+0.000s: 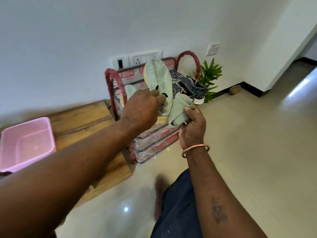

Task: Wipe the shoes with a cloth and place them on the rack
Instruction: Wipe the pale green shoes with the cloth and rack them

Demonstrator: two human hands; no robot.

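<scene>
Two hands at work: a person sitting on the floor is holding a pale green shoe (157,74) in the left hand (142,109) and a folded green cloth (178,109) in the right hand (193,127).
Left hand: its fingers are curling round the shoe's heel opening, holding it toe-up in the air in front of the rack (113,79), clear of the shelves.
Right hand: thumb and fingers are pinching the cloth, which is sitting just beside the shoe's heel end. Whether it is touching the shoe is hard to tell.
On the rack: a pair of navy sneakers (188,85) is sitting at the right end of the upper shelf. What looks like the matching green shoe (129,91) is resting at the left end, behind the red arch.
Progress: the job appears to be nearing its end, with three shoes seemingly shelved and the fourth being wiped.
Remaining: the held shoe is waiting to be finished and set down, most likely at the left end beside its partner.
Nearby: a pink basket (25,143) is sitting on a low wooden bench (82,121) left of the rack.
</scene>
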